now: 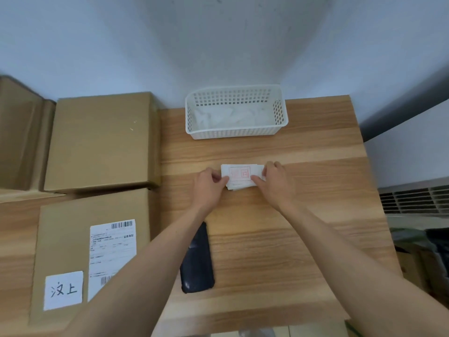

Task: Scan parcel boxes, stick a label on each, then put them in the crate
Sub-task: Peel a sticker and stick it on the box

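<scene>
A small stack of white labels (241, 176) lies flat at the middle of the wooden table (279, 239), its long axis running left to right; the top sheet carries a red rectangular print, too blurred to read. The left hand (210, 184) pinches the stack's left end, thumb curled on top. The right hand (273, 180) holds the right end, its fingers bent over the far and near edges.

Beyond the stack stands a white perforated plastic basket (237, 113), rectangular, with crumpled white sheets inside. A black handheld device (197, 260) lies near the table's front, long axis front to back, partly hidden by the left forearm.

On the left lie plain brown cardboard parcel boxes: the near box (65, 239) bears a printed shipping label (112, 244), partly covered by the forearm, and a white tag (63, 290) with handwritten characters. The far box (102, 139) is unmarked on top; a third box (17, 137) is cut off at the frame's left edge.
</scene>
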